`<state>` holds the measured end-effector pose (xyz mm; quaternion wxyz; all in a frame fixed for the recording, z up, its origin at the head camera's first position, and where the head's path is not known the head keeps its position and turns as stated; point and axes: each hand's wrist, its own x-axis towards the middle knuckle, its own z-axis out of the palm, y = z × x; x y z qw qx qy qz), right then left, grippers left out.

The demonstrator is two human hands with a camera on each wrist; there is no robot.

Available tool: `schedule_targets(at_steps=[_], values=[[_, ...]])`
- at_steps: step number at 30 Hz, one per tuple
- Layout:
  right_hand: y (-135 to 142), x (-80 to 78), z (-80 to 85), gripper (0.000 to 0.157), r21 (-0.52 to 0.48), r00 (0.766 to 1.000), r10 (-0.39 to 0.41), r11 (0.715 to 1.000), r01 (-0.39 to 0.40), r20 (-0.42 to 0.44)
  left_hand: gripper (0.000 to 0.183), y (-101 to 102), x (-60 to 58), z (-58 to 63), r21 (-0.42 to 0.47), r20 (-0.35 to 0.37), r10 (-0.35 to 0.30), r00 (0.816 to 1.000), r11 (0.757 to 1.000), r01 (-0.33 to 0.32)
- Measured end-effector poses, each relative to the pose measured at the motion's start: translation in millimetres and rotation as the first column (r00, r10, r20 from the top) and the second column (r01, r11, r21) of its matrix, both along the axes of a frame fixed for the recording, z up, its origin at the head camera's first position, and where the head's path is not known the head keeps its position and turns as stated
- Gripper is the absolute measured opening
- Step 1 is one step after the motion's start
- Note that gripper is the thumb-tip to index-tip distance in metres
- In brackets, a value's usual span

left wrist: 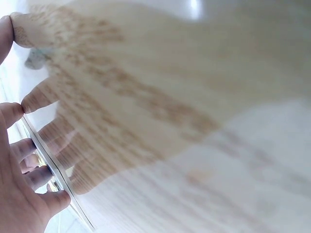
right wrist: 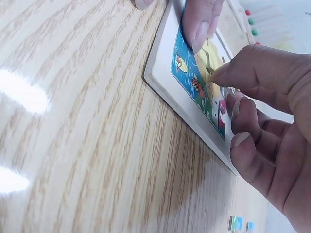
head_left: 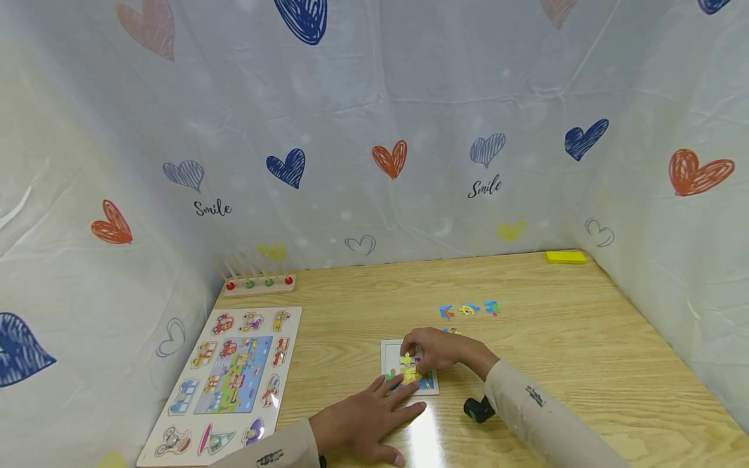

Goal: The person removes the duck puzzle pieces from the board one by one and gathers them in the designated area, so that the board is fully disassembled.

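Observation:
A small white-framed jigsaw board (head_left: 390, 348) lies on the wooden table, its lower part filled with blue and yellow pieces. My right hand (head_left: 441, 351) is over the board and pinches a yellow jigsaw piece (head_left: 406, 358) between thumb and fingers. In the right wrist view, the thumb presses at the yellow part of the picture, beside the blue corner pieces (right wrist: 181, 65). My left hand (head_left: 371, 419) lies spread, fingertips resting on the board's near edge and lower pieces. The left wrist view shows those fingers across the board's edge (left wrist: 57, 171).
Several loose jigsaw pieces (head_left: 469, 309) lie beyond the board to the right. At the left is a large picture puzzle board (head_left: 290, 328) with vehicles and toys. Behind it stands a peg rack (head_left: 257, 290) with red and green beads. A yellow block (head_left: 565, 258) sits at the back right.

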<state>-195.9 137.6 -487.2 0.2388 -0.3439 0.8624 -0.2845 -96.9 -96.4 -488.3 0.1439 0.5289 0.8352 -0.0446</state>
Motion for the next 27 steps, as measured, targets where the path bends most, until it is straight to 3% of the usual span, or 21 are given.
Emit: schedule_targets(at_steps=[11,19,27], values=[[0.8,2.8,-0.3,0.01,-0.048,0.999,-0.027,0.998,0.029,0.04,0.083,0.6,0.1,-0.7,-0.011,-0.012,-0.004,1.0,1.0,0.004],[1.5,1.3,-1.4,0.016,-0.094,0.998,-0.019,0.995,0.025,0.065,0.084,1.2,0.0,-0.4,-0.014,-0.018,-0.007,1.0,1.0,0.006],[3.3,-0.8,-4.0,0.009,-0.105,0.998,0.005,0.995,0.002,0.067,0.083,1.7,-1.3,-0.2,-0.015,-0.012,-0.012,1.0,1.0,0.012]])
